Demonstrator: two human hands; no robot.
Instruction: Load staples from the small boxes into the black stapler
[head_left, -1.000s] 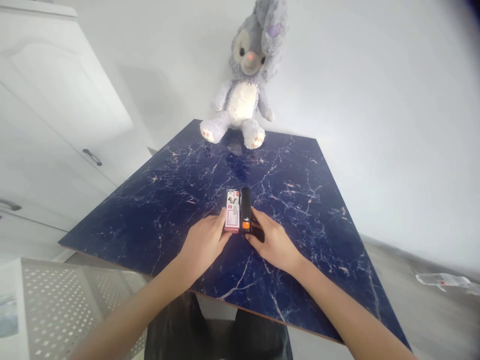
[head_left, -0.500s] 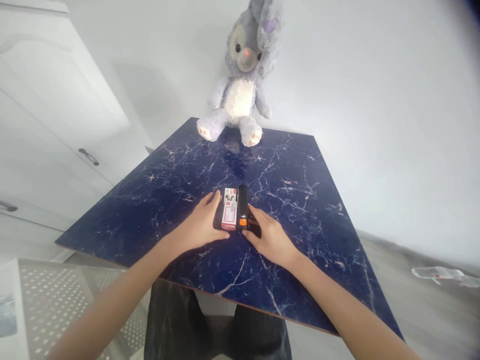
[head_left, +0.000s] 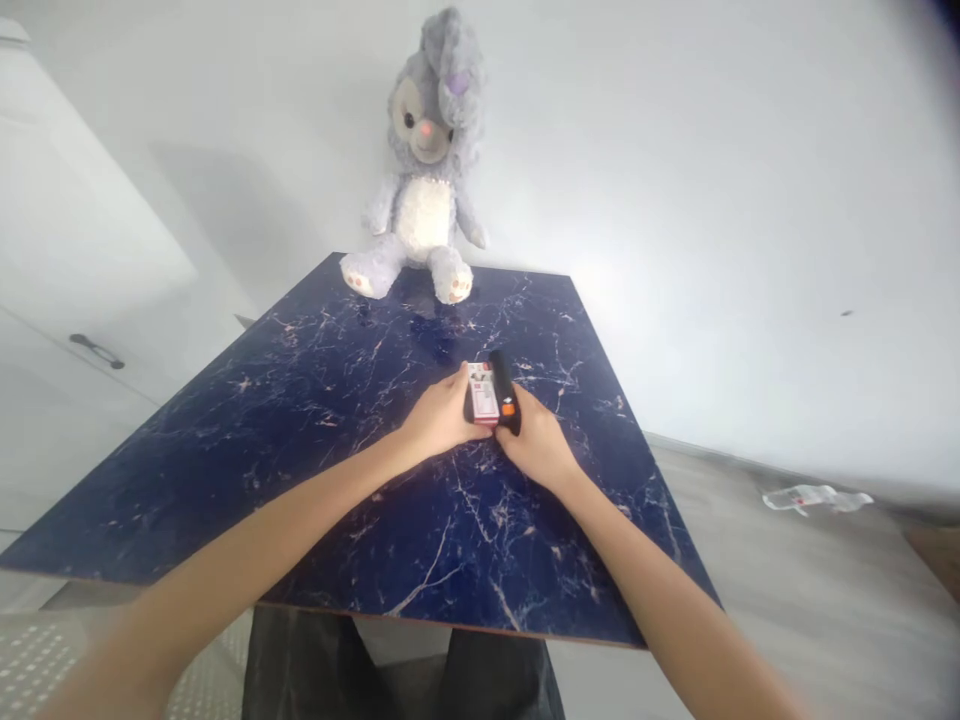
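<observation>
A small white-and-red printed box point(head_left: 484, 396) and a black elongated object with an orange patch point(head_left: 503, 380) are side by side near the middle of the table. My left hand point(head_left: 444, 412) is curled around the box's left side, thumb near the front corner. My right hand point(head_left: 541, 440) grips the black object from the right, fingers wrapped along its side. What kind of object it is cannot be made out. Its far end leans a little left. A dark edge shows left of the box, partly hidden by my left hand.
The blue marbled table point(head_left: 315, 400) reaches back to a white wall. A grey plush rabbit point(head_left: 426, 215) sits at its far edge. White cabinets point(head_left: 67, 250) stand on the left. A clear plastic item point(head_left: 817, 498) lies on the floor at right.
Both hands have moved forward and to the right over the table with the box and black object, which have turned slightly. My right fingers have closed in. The camera view has swung right.
</observation>
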